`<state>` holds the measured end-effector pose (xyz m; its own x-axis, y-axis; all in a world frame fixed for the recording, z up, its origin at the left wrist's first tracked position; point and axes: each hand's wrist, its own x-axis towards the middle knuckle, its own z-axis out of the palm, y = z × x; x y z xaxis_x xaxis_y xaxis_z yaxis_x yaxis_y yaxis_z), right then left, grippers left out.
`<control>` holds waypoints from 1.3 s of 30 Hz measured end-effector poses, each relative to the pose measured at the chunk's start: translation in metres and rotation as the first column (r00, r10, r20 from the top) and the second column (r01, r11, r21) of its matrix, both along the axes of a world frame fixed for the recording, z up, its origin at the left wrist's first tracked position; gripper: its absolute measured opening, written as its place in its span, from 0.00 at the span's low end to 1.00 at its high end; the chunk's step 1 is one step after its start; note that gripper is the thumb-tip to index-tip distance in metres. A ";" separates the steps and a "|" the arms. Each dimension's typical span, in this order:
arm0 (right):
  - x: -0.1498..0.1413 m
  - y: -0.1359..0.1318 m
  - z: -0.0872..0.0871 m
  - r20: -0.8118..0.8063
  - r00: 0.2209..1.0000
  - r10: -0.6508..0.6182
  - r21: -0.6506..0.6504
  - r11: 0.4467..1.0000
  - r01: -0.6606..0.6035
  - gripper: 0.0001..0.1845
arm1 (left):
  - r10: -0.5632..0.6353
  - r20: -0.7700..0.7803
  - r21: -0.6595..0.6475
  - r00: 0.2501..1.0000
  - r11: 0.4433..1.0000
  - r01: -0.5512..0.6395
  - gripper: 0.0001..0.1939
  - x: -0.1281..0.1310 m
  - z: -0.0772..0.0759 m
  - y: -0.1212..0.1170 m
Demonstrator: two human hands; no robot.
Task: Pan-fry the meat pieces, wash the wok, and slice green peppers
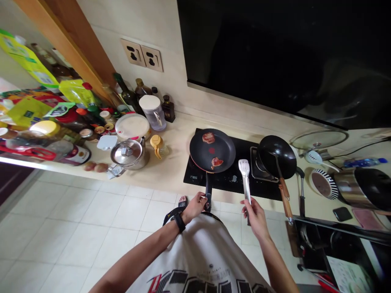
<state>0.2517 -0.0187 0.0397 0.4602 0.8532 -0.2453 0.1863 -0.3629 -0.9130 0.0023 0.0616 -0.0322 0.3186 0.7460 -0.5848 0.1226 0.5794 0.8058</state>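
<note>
A black frying pan (203, 158) rests on the left side of the black cooktop (195, 178). Two pieces of meat lie apart in it: one piece (209, 138) near the far rim, another piece (216, 163) toward the near side. My left hand (195, 205), with a dark watch at the wrist, is closed on the pan's handle (208, 189). My right hand (253, 211) grips metal tongs (245, 173) by the lower end. Their pale tips point away from me, over the cooktop right of the pan, touching no meat.
A black wok (276, 156) with a wooden handle sits on the right burner. Left on the counter stand a steel kettle (126, 152), a yellow-lidded glass jar (157, 146), a water pitcher (152, 112) and several bottles. A striped bowl (322, 183) and large pot (351, 187) are at right.
</note>
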 end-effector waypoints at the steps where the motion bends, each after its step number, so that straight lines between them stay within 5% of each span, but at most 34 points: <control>1: 0.011 0.011 0.009 0.109 0.993 0.052 -0.030 0.998 -0.049 0.29 | 0.001 0.004 0.011 1.000 1.000 -0.001 0.16 0.002 0.000 0.000; 4: 0.043 0.063 0.043 0.454 0.867 0.206 -0.098 0.978 -0.182 0.28 | -0.003 -0.020 0.068 1.000 0.998 0.005 0.16 0.005 0.001 -0.001; 7: 0.057 0.137 0.080 0.787 0.497 0.365 -0.190 0.911 -0.367 0.19 | -0.002 -0.041 0.066 0.999 0.998 0.005 0.16 0.008 0.001 -0.005; 10: 0.045 0.212 0.108 0.865 0.157 0.477 -0.394 0.838 -0.377 0.15 | 0.015 -0.042 0.061 0.999 0.998 -0.013 0.17 0.011 0.002 -0.009; 14: 0.008 0.288 0.125 0.796 -0.067 0.601 -0.581 0.729 -0.362 0.18 | 0.030 -0.054 0.135 0.998 0.991 -0.023 0.18 0.013 -0.002 -0.013; 19: -0.022 0.335 0.128 0.742 -0.233 0.629 -0.667 0.654 -0.357 0.18 | 0.032 -0.082 0.182 0.996 0.983 -0.016 0.19 0.013 -0.006 -0.016; 24: -0.030 0.349 0.133 0.715 -0.351 0.604 -0.699 0.621 -0.355 0.14 | 0.042 -0.110 0.174 0.993 0.984 -0.022 0.20 0.015 0.003 -0.016; 29: -0.031 0.348 0.142 0.675 -0.421 0.606 -0.737 0.578 -0.351 0.15 | 0.033 -0.091 0.172 0.995 0.985 -0.017 0.19 0.014 0.008 -0.017; 39: -0.004 0.347 0.151 0.655 -0.448 0.608 -0.755 0.549 -0.359 0.16 | 0.072 -0.169 0.117 0.983 0.992 -0.052 0.12 0.013 -0.015 -0.017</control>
